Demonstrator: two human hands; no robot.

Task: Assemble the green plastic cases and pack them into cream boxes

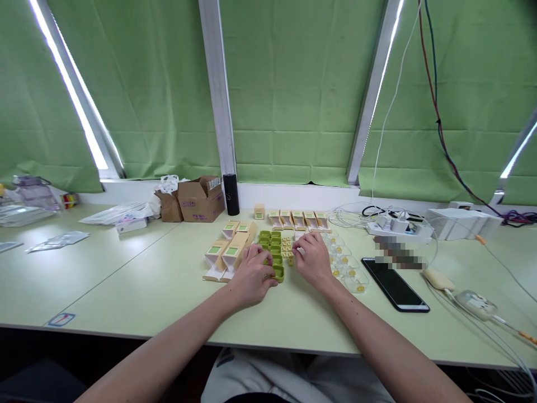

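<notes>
My left hand (pixel 254 275) is at the near end of two rows of small green trays (pixel 276 242), its fingers curled at the nearest tray; what they pinch is too small to name. To the right of the trays, my right hand (pixel 312 256) has bent fingers beside small yellow pieces (pixel 286 247); anything between its fingertips is hidden. Clear plastic cups with yellow centres (pixel 359 288) lie right of my right hand. Open cream boxes with green labels (pixel 215 252) stand left of my left hand, and more small boxes (pixel 298 219) line up behind the trays.
A black phone (pixel 395 284) lies at the right, near a power strip (pixel 398 226) and loose cables. A cardboard box (pixel 201 200) and a black cylinder (pixel 230 195) stand at the back. Plastic bags (pixel 121 212) lie at the left.
</notes>
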